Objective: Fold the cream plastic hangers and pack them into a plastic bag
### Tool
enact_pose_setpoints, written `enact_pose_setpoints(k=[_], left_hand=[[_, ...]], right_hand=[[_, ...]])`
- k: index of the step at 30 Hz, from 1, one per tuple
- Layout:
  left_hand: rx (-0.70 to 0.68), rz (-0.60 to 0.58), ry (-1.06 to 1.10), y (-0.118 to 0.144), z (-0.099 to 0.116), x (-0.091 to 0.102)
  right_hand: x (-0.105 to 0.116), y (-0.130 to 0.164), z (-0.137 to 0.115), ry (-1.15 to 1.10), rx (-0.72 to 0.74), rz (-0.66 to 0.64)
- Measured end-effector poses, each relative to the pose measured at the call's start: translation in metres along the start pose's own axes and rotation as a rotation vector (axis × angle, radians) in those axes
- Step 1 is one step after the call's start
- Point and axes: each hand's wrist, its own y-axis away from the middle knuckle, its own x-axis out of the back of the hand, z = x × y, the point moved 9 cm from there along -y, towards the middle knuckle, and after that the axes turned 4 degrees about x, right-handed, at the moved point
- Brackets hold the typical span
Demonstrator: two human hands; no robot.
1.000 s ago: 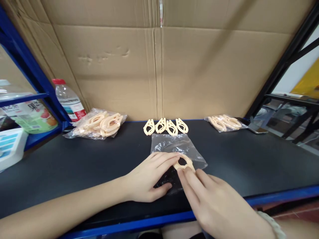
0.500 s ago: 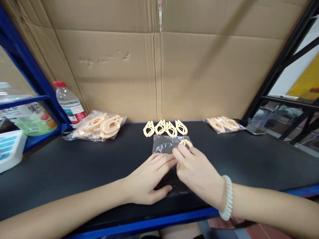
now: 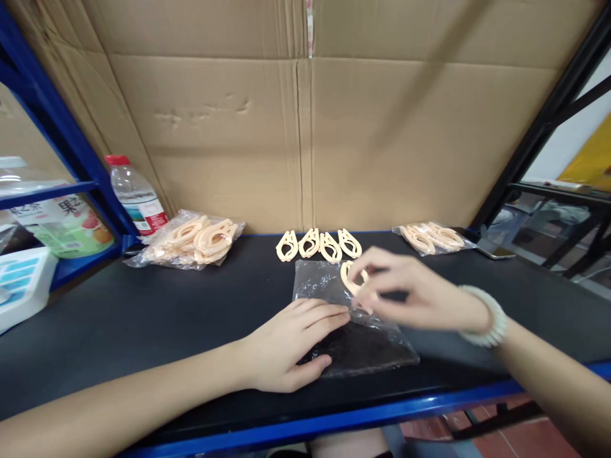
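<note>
I have my left hand (image 3: 286,343) lying flat, palm down and fingers spread, on the near left part of a clear crinkled plastic bag (image 3: 353,318) that rests on the black bench (image 3: 143,318). My right hand (image 3: 405,292) hovers just above the far end of that bag, blurred, with its fingertips pinched on a small cream-coloured, drop-shaped plastic clip (image 3: 352,278); the clip sits off the bench, over the bag's far edge. A pale beaded bracelet (image 3: 487,315) circles my right wrist.

Just beyond the bag, a row of four matching cream plastic clips (image 3: 319,245) lies side by side along the back of the bench, close to the brown cardboard wall (image 3: 305,140). To the left, well apart from my hands, lies a full clear bag of the same clips (image 3: 191,238), and beside it stands a clear plastic water bottle with a red cap (image 3: 136,197). To the right at the back lies a smaller clear bag of clips (image 3: 432,236), with a flat dark phone (image 3: 496,251) just past it.
</note>
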Motion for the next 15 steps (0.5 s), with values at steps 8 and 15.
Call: enact_pose_setpoints(k=[8, 15], left_hand=[[-0.029, 0.052, 0.024, 0.001, 0.003, 0.007], [-0.036, 0.08, 0.04, 0.003, 0.004, 0.014]], right_hand=[[-0.056, -0.025, 0.18, 0.475, -0.252, -0.305], [-0.08, -0.011, 0.212, 0.477, -0.302, -0.414]])
